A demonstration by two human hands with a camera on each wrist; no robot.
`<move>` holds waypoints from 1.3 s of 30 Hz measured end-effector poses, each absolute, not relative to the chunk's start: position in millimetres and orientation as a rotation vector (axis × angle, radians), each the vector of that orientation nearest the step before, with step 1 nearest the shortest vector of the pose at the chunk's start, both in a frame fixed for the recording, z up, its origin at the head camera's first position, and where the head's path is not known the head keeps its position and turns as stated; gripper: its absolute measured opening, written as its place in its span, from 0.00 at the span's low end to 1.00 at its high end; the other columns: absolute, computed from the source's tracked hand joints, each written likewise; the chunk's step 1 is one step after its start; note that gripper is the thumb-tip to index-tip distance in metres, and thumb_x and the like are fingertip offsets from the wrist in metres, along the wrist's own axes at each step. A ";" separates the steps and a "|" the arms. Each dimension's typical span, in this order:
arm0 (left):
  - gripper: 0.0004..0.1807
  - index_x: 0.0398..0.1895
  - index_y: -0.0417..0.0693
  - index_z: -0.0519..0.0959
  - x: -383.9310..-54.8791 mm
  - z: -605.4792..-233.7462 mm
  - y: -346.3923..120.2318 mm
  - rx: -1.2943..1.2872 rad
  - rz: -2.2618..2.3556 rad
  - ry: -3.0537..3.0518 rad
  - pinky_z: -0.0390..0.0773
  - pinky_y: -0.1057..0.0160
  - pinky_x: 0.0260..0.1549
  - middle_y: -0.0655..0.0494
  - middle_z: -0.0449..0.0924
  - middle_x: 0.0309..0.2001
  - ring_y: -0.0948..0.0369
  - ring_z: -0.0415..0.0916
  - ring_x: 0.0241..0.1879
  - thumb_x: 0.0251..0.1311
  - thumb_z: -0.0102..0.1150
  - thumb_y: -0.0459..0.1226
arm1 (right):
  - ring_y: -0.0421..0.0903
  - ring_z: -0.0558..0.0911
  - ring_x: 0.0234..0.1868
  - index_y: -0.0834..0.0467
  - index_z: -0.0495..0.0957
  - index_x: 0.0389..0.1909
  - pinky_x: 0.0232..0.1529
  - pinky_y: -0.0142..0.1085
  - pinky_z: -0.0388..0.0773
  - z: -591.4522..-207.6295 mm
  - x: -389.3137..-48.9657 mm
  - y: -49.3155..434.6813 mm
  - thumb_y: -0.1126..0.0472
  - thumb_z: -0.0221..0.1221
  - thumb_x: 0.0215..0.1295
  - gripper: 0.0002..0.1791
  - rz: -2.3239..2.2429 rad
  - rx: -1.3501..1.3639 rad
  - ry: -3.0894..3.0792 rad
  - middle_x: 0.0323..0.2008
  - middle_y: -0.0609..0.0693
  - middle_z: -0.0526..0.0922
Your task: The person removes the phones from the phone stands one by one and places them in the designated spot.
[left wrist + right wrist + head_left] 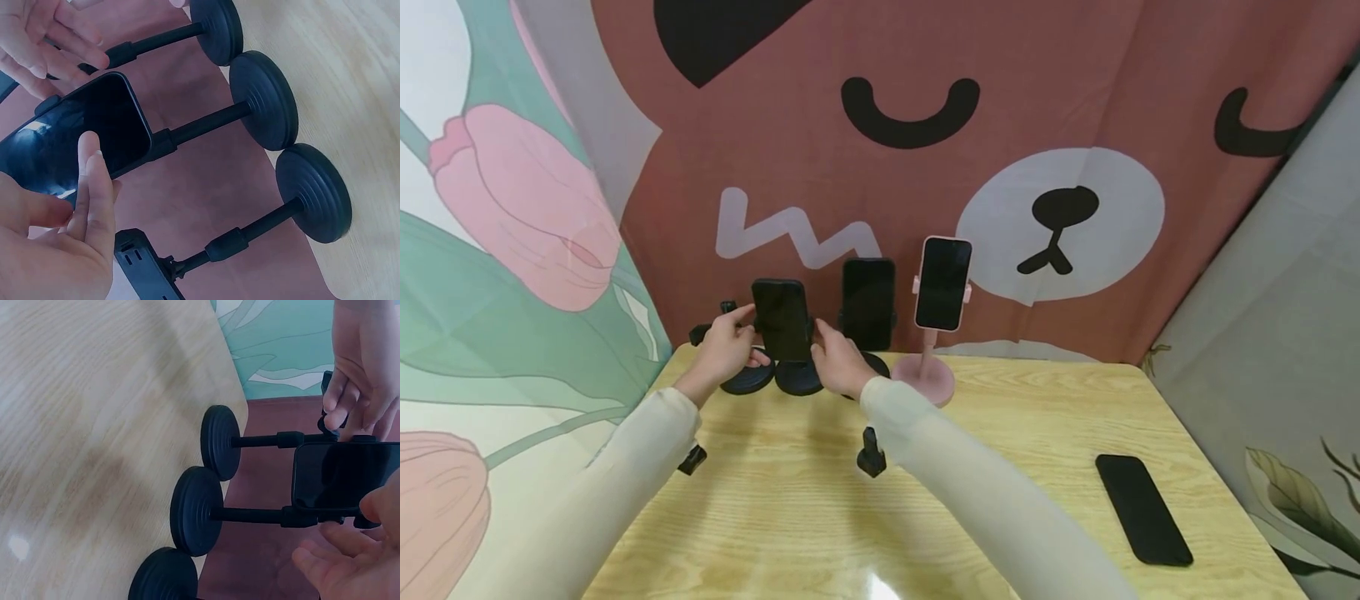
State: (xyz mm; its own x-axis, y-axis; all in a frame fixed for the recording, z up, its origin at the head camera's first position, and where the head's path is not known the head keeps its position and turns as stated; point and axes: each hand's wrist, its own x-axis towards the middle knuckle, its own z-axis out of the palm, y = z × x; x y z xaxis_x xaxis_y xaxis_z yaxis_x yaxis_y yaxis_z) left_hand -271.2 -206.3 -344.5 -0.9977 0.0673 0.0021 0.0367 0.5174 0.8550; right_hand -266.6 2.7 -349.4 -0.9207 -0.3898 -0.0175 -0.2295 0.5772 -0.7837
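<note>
A black phone (780,321) is held upright, with a slight lean, at about nine o'clock of the head view's centre, beyond the bare front of the worktop (1037,417). It is seated at the head of the middle stand (800,382), whose round black base is placed between five and six o'clock of the phone. The phone's left edge is pinched by the left hand (724,342), at about eight o'clock, and its right edge is taken between thumb and fingers by the right hand (842,360), at about four o'clock. Each grip is thus closed on the phone's edge, though the left fingertips are partly hidden and their hold seems less certain. Two straight fingers of the left hand are seen extended in front of the screen in the left wrist view.

The left stand (747,381) is set at seven o'clock of the held phone, its base just beside the middle one; its clamp (147,269) is shown in the left wrist view. A second phone (868,308) is carried by another black stand at three o'clock. Farther that way, a pink-rimmed phone (943,283) is borne by a pink stand (925,381). A flat phone (1142,508) is laid well apart, at four o'clock. At twelve o'clock, a bear-print cloth (910,192) is hung.
</note>
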 end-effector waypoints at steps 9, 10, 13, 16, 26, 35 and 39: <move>0.28 0.80 0.36 0.50 -273.5 -348.8 -206.6 0.128 1.496 2.737 0.84 0.70 0.33 0.27 0.76 0.60 0.62 0.86 0.32 0.81 0.32 0.33 | 0.48 0.66 0.77 0.57 0.49 0.81 0.74 0.44 0.66 -354.0 -263.8 2.8 0.60 0.41 0.83 0.30 -1.345 -0.558 2.598 0.77 0.55 0.64; 0.27 0.79 0.36 0.51 -273.5 -349.8 -206.3 0.134 1.489 2.755 0.84 0.72 0.32 0.28 0.77 0.58 0.62 0.86 0.32 0.81 0.33 0.32 | 0.48 0.66 0.77 0.57 0.49 0.81 0.74 0.44 0.66 -354.4 -263.5 2.9 0.60 0.41 0.83 0.30 -1.349 -0.568 2.601 0.77 0.55 0.64; 0.27 0.78 0.35 0.54 -273.0 -351.7 -205.2 0.143 1.478 2.812 0.83 0.73 0.31 0.30 0.80 0.52 0.63 0.86 0.31 0.80 0.36 0.32 | 0.48 0.66 0.76 0.59 0.49 0.80 0.74 0.43 0.66 -354.9 -262.4 3.0 0.61 0.42 0.82 0.30 -1.370 -0.599 2.601 0.76 0.56 0.64; 0.27 0.78 0.35 0.55 -271.6 -352.3 -204.6 0.160 1.475 2.859 0.83 0.73 0.30 0.30 0.80 0.51 0.65 0.86 0.29 0.80 0.37 0.32 | 0.49 0.66 0.76 0.61 0.49 0.80 0.74 0.44 0.67 -353.9 -261.0 3.7 0.61 0.43 0.82 0.30 -1.393 -0.623 2.589 0.76 0.57 0.64; 0.27 0.77 0.35 0.58 -263.4 -351.8 -206.3 0.246 1.573 2.816 0.84 0.71 0.30 0.30 0.84 0.44 0.70 0.84 0.25 0.79 0.43 0.33 | 0.50 0.73 0.72 0.56 0.53 0.80 0.71 0.46 0.71 -352.8 -256.4 12.4 0.58 0.43 0.83 0.29 -1.483 -0.557 2.566 0.75 0.54 0.66; 0.29 0.77 0.36 0.60 -252.7 -345.5 -206.4 0.224 1.789 2.593 0.85 0.70 0.31 0.27 0.80 0.56 0.68 0.85 0.26 0.77 0.48 0.36 | 0.50 0.81 0.64 0.60 0.68 0.72 0.68 0.46 0.75 -345.4 -252.0 21.7 0.58 0.48 0.81 0.24 -1.578 -0.556 2.657 0.63 0.57 0.81; 0.28 0.76 0.39 0.62 -245.9 -346.3 -206.1 0.171 1.834 2.564 0.85 0.69 0.31 0.36 0.85 0.51 0.68 0.84 0.24 0.77 0.50 0.38 | 0.51 0.83 0.61 0.62 0.75 0.67 0.63 0.46 0.79 -345.9 -251.0 21.3 0.59 0.52 0.79 0.21 -1.662 -0.539 2.657 0.58 0.58 0.84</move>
